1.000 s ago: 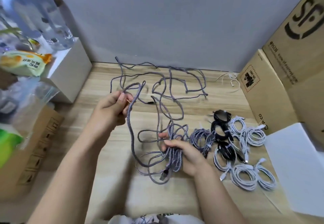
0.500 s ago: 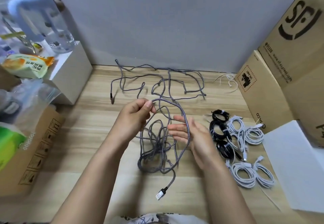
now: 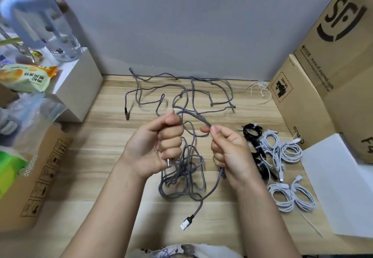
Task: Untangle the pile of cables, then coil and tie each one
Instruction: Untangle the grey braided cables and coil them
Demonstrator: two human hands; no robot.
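Note:
A grey braided cable [image 3: 193,114] arches between my two hands above the wooden table [image 3: 105,152]. My left hand [image 3: 159,142] grips one end of that span in a fist, a metal plug tip showing below the fist. My right hand [image 3: 228,148] pinches the span between thumb and forefinger, with the cable running down through its curled fingers. Loose loops of it [image 3: 181,179] lie heaped under my hands, ending in a USB plug [image 3: 185,223]. More tangled grey cable [image 3: 181,90] sprawls toward the wall.
Coiled and tied white cables [image 3: 290,195] and black cables [image 3: 252,134] lie at the right. Cardboard boxes [image 3: 314,88] and a white sheet [image 3: 339,185] bound the right side. A white box [image 3: 80,84], a cardboard box [image 3: 30,189] and bags crowd the left. Loose white ties [image 3: 260,90] lie by the wall.
My left hand came in from the left with the cable and closed into a fist. My right hand let go of the bundle, opened, then pinched the arched span. The USB plug dropped onto the table.

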